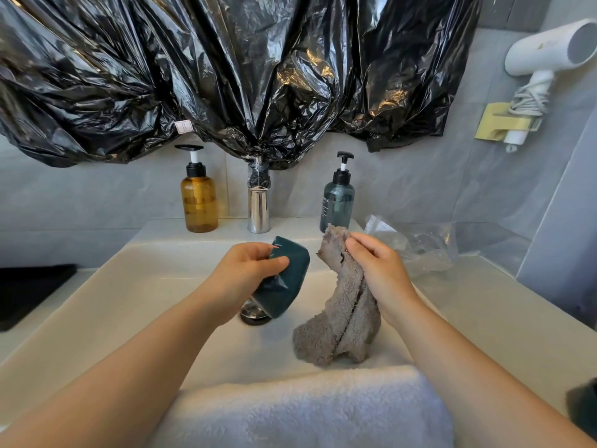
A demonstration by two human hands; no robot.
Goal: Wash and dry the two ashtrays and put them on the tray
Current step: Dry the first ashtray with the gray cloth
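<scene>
The left hand (pixel 248 273) holds a dark teal ashtray (pixel 287 279) tipped on edge over the sink (pixel 129 286), in front of the faucet (pixel 258 202) and just to its right. Its grip is curled round the rim, with the thumb on the outer wall. The right hand (pixel 378 270), further right of the faucet, pinches the top of a grey cloth (pixel 339 328) between thumb and bent fingers, and the rest of the cloth hangs twisted into the basin. Ashtray and cloth are near each other but apart. No water shows at the faucet, so this looks like the start of wiping or drying this ashtray. The next move probably calls for bringing the cloth against the glossy surface, working it inside and out, and holding firmly, since a wet glaze would slip. A dark flat thing (pixel 29 292) far left of the faucet may be the tray. A dark shape (pixel 583 405) far to the right and nearest the person could be the second ashtray, but it is cut off and I cannot tell. As for writing, the blue-green pump bottle (pixel 337 205) right of the faucet has a label ending in "POO", likely shampoo, and its smaller lines are unreadable. The amber pump bottle (pixel 199 205) left of the faucet shows no text. A small red-outlined sticker (pixel 183 127) on the black plastic sheeting (pixel 226 76) above the faucet is too small to read.
</scene>
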